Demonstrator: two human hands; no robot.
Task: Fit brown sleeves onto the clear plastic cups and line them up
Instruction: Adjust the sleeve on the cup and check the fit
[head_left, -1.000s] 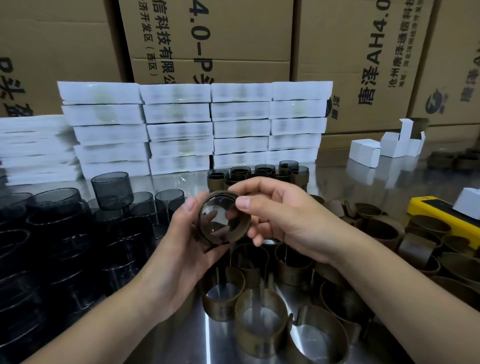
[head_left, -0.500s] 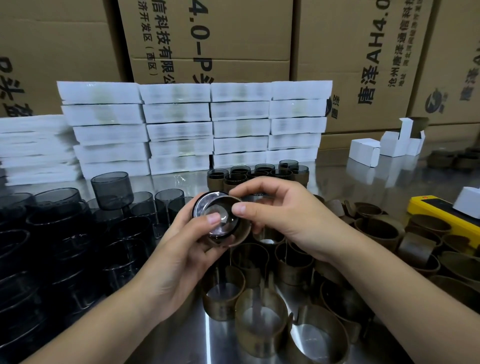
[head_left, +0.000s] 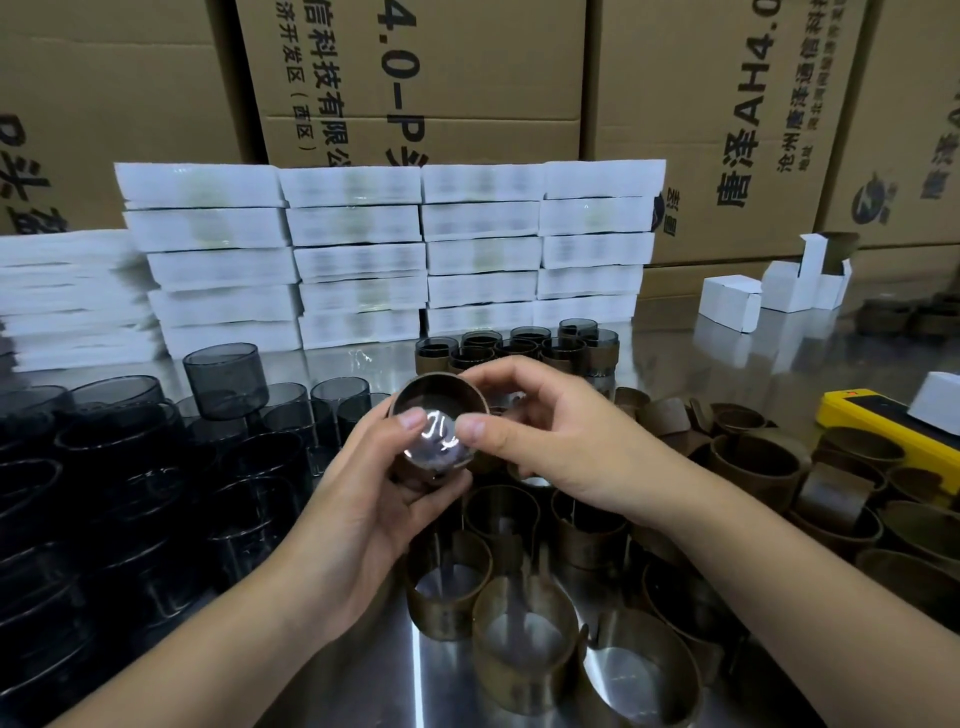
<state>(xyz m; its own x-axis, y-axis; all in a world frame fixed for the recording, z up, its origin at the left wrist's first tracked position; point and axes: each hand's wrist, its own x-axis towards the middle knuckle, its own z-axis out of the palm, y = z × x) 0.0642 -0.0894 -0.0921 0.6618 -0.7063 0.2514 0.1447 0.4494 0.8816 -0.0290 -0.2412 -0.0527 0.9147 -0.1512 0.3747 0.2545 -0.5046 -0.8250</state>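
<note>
Cartons (head_left: 415, 78) wall off the far side, and white packs (head_left: 358, 260) are stacked in front of them, likely stock kept out of the working area. The steel table (head_left: 332, 364) below is split by material. Bare cups (head_left: 226, 382) crowd the left, within reach of the left hand. Loose sleeves (head_left: 524, 654) stand on edge across the near centre and right, close to the right hand. Finished cups (head_left: 519, 345) sit in a tight group at the far centre, just in front of the packs. That looks like the line the task asks for. A yellow tool (head_left: 893, 426) and small white boxes (head_left: 730, 301) lie far right, apart from the work.

The left hand (head_left: 363, 519) cradles the sleeve (head_left: 439, 397) from below and behind, thumb over its near rim, closed firmly around it. The right hand (head_left: 561, 441) pinches the same piece from the right, thumb on the shiny cup base (head_left: 436, 441). The cup is held mid-air above the loose sleeves, base tilted toward the camera. My guess is both thumbs press the base to seat the cup fully in the sleeve. How deep it sits cannot be told.
</note>
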